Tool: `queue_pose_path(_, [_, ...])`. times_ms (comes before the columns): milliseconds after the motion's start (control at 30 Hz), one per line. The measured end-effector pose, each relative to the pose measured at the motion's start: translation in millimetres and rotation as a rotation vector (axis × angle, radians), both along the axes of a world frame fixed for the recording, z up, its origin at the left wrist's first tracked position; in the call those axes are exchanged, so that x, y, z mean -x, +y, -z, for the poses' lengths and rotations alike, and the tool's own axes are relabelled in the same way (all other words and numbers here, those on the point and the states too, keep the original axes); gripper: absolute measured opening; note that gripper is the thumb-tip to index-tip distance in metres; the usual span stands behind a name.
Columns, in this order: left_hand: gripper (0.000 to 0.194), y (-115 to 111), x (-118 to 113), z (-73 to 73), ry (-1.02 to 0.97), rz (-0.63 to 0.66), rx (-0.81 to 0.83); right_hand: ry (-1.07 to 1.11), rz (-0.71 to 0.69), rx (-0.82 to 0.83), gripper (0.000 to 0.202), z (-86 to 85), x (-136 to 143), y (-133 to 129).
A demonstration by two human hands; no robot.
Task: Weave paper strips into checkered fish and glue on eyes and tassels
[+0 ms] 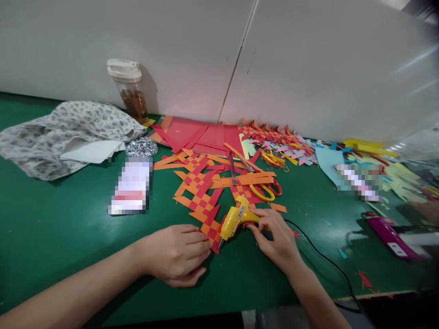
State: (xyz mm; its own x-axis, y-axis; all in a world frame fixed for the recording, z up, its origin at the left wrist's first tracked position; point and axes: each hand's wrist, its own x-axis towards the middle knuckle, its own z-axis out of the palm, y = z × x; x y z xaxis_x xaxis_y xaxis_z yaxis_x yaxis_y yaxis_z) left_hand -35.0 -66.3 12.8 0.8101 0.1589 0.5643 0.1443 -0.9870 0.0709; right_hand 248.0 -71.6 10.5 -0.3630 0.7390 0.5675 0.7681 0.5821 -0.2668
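Open table (pixel 226 290) between hands and near edge. Right hand (pixel 276 235) clamped on glue gun (pixel 233 221), nozzle at near end of weave (pixel 200 201). Left hand (pixel 180 251) beside same end; cannot tell if pinching.

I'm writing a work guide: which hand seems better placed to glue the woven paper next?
Probably the right hand: it holds the yellow glue gun, nozzle at the near end of the woven paper. The left hand is at the paper's edge.

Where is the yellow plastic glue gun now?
The glue gun is right of centre in the head view, in the right hand, its nozzle by the red-and-orange woven paper strip.
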Motion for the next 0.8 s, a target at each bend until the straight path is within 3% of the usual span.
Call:
queue_pose_path(600, [0.021, 1, -1, -3.0, -0.051, 0.003, -0.046, -0.072, -0.009, 0.088, 0.018, -9.7, 4, -3])
queue_pose_path(800, [0.021, -1, 1, -7.1, -0.087, -0.021, -0.084, 0.077, 0.163, -0.074, 0.003, -23.7, -1, 19])
